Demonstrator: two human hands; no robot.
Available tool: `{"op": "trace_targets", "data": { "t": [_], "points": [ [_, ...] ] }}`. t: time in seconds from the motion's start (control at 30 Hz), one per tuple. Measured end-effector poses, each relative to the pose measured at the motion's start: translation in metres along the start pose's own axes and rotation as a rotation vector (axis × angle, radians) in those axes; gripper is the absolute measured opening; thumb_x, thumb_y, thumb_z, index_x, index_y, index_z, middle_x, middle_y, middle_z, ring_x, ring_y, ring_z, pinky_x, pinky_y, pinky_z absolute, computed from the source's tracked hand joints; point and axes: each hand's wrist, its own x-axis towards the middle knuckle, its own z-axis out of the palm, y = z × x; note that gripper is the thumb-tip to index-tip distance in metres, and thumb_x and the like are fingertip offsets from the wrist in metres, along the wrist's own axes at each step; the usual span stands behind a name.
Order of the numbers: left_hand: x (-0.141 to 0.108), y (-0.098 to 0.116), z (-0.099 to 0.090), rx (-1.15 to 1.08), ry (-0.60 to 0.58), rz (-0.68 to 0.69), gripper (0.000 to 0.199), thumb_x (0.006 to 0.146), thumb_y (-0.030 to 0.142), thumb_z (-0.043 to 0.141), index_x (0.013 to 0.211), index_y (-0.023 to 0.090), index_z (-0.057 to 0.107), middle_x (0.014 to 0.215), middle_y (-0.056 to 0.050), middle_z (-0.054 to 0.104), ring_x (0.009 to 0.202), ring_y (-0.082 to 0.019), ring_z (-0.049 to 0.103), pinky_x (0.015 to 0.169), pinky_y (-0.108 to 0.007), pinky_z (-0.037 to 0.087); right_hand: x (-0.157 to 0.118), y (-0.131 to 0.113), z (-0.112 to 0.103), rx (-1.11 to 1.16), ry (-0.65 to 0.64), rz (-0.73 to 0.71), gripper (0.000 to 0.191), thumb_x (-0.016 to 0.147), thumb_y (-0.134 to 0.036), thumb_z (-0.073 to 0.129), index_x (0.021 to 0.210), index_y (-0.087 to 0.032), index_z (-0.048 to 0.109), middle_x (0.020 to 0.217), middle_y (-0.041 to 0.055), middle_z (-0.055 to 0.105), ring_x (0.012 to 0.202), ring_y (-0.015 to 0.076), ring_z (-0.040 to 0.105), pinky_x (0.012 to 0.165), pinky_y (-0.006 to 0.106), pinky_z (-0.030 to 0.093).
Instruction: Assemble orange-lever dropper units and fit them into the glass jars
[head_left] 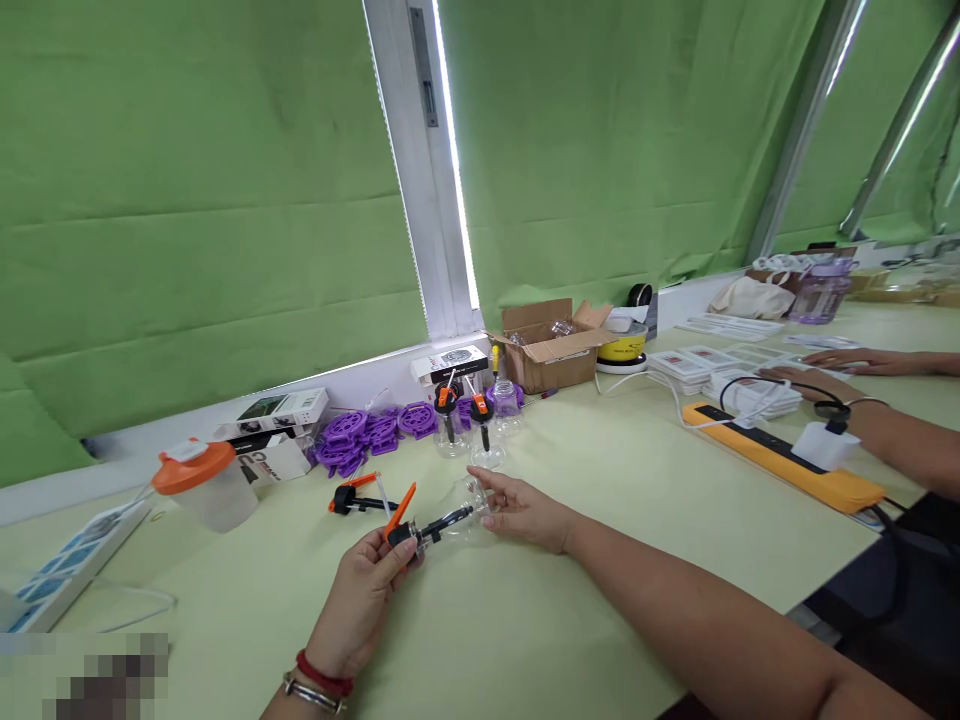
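Orange-levered pump head (409,522) is being pinched closed in the left hand (365,598) while the right hand's (527,512) fingers are cupping the clear bottle (469,505) above the counter (540,600), joining them; seating next needs straight alignment.

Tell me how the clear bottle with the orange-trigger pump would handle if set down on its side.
The clear bottle looks round and empty, so it would probably be light and apt to roll. The orange-trigger pump, held by the left hand, may stop it. The right hand steadies it.
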Motion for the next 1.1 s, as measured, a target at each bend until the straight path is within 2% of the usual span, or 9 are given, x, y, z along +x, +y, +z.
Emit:
{"op": "trace_targets", "data": {
  "t": [0.23,0.33,0.43,0.57,0.77,1.0,1.1],
  "points": [
    [0.001,-0.005,0.000,-0.016,-0.025,-0.001,0.033,0.058,0.030,0.082,0.084,0.015,0.068,0.082,-0.003,0.067,0.077,-0.014,0.061,0.078,-0.028,0.049,0.005,-0.004,0.002,0.041,0.050,0.062,0.073,0.066,-0.038,0.075,0.133,-0.028,0.046,0.113,0.0051,0.049,0.076,0.0097,0.052,0.057,0.021,0.038],
    [-0.001,-0.003,0.003,0.005,-0.028,0.007,0.032,0.058,0.031,0.081,0.082,0.015,0.068,0.079,-0.003,0.068,0.076,-0.015,0.061,0.077,-0.028,0.049,0.007,-0.005,0.004,0.027,0.075,0.070,0.066,0.070,-0.043,0.071,0.129,-0.023,0.048,0.090,0.0012,0.053,0.066,0.0089,0.051,0.051,0.020,0.035],
    [-0.003,-0.001,0.004,0.038,-0.016,0.010,0.034,0.058,0.032,0.081,0.083,0.015,0.068,0.079,-0.003,0.068,0.076,-0.016,0.061,0.076,-0.028,0.049,0.007,-0.007,0.005,-0.006,0.082,0.097,0.058,0.073,-0.048,0.066,0.121,-0.021,0.051,0.072,-0.0041,0.049,0.052,0.0064,0.046,0.043,0.019,0.029],
    [-0.004,-0.001,0.004,0.068,-0.023,0.023,0.035,0.058,0.033,0.081,0.084,0.016,0.068,0.080,-0.003,0.068,0.076,-0.016,0.061,0.077,-0.029,0.049,0.004,-0.014,0.007,-0.018,0.069,0.157,0.052,0.072,-0.052,0.065,0.113,-0.021,0.052,0.073,-0.0048,0.051,0.043,0.0030,0.040,0.040,0.019,0.021],
    [-0.003,-0.001,0.002,0.117,-0.026,0.056,0.034,0.058,0.035,0.080,0.084,0.015,0.068,0.080,-0.004,0.068,0.077,-0.018,0.061,0.078,-0.031,0.049,0.004,-0.017,0.009,0.012,0.058,0.189,0.051,0.073,-0.053,0.063,0.110,-0.020,0.053,0.069,-0.0055,0.051,0.041,0.0024,0.033,0.040,0.019,0.020],
    [-0.005,0.000,0.005,0.173,-0.011,0.104,0.037,0.058,0.036,0.080,0.085,0.014,0.067,0.081,-0.006,0.068,0.077,-0.018,0.060,0.078,-0.032,0.049,0.006,-0.011,0.010,-0.010,0.066,0.182,0.049,0.076,-0.053,0.059,0.112,-0.020,0.053,0.070,-0.0043,0.050,0.043,0.0028,0.034,0.040,0.018,0.021],
    [-0.007,0.001,0.007,0.187,0.028,0.123,0.040,0.056,0.037,0.081,0.087,0.014,0.068,0.084,-0.006,0.070,0.078,-0.019,0.061,0.078,-0.031,0.049,0.005,-0.006,0.010,-0.085,0.120,0.182,0.055,0.079,-0.054,0.055,0.123,-0.022,0.048,0.081,-0.0008,0.054,0.048,0.0048,0.042,0.040,0.018,0.025]
  ]
}}
